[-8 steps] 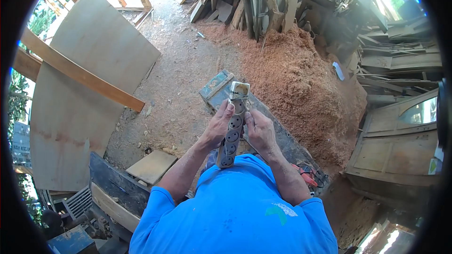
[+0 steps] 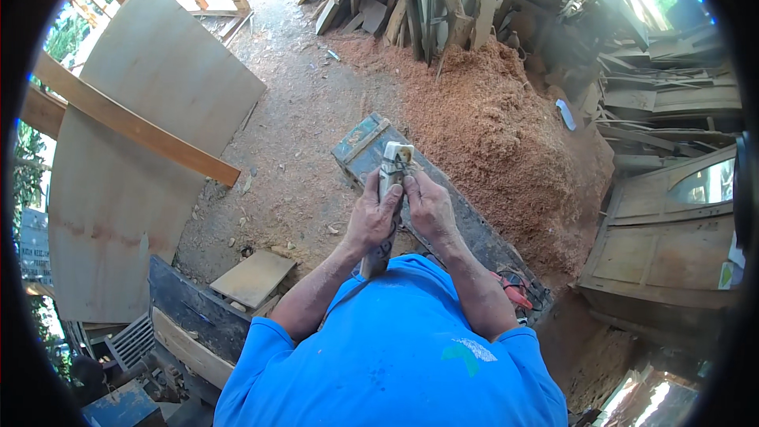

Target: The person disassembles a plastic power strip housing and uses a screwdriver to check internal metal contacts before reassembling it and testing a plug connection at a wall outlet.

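Gripping power strip [image 2: 390, 176], both hands [image 2: 368, 220] above worn bench [image 2: 477, 236]; reddish sawdust [image 2: 506, 134] heaped alongside, plywood sheet [image 2: 118, 198] left.

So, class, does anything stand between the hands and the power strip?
Nothing visible does: the left hand grips the power strip directly, and the right hand is at its far end; whether it touches the casing is unclear.

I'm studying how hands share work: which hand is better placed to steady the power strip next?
Probably the left hand: it wraps around the power strip, while the right hand seems to touch only near its upper end.
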Motion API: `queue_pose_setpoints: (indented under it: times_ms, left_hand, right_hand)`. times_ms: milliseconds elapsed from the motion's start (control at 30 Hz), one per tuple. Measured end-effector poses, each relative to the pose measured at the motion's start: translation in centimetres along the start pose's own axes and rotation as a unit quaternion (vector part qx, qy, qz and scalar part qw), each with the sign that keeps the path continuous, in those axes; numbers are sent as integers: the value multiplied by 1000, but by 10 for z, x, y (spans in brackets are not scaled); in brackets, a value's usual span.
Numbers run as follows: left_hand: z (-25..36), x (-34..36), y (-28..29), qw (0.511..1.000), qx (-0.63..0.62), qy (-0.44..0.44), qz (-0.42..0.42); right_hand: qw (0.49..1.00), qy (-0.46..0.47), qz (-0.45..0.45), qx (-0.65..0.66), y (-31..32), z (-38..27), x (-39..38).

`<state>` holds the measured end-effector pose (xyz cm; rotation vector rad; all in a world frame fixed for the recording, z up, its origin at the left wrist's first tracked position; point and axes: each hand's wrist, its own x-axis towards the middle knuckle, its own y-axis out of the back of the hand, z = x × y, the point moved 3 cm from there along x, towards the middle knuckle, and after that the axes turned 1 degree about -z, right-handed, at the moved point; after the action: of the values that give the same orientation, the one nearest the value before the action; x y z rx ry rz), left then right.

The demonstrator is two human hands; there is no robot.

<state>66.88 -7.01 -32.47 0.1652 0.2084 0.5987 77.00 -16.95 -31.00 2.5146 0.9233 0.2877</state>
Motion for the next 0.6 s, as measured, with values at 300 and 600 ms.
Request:
queue_pose_setpoints:
  times_ms: [300,600]
  left_hand:
    - [-8,-16,36,966,-78,104,-225]
    - [-129,-101,88,924,129,151,-325]
  right_hand:
    - [969,-72,-104,211,-12,22,-32]
    - [900,109,5,423,196,1,-31]
